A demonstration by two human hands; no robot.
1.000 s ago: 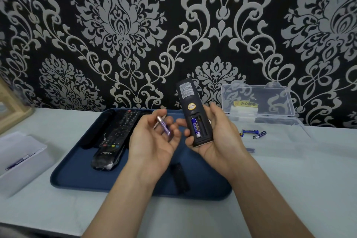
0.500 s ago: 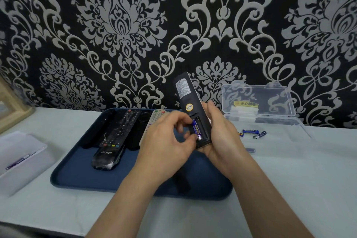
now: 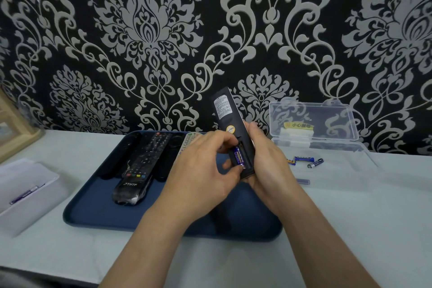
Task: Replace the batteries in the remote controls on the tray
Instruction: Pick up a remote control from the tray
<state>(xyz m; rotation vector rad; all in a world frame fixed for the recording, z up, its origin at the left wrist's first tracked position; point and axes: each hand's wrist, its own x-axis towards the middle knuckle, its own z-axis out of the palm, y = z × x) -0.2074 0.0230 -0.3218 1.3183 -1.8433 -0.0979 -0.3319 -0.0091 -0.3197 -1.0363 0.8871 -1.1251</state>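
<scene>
My right hand (image 3: 264, 163) grips the slim black plastic remote (image 3: 225, 112) while my left hand (image 3: 201, 170) pinches a blue cylindrical battery (image 3: 239, 156) in its open bay.

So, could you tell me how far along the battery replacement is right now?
Early, I think. Done: the black remote has its back open. In hand: the right hand holds it while the left hand pinches a battery in the compartment; going in or out, I cannot tell. Left, probably: the other remotes lying on the tray.

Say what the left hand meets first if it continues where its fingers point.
The battery in the remote that the right hand holds; the left hand seems to pinch it.
</scene>
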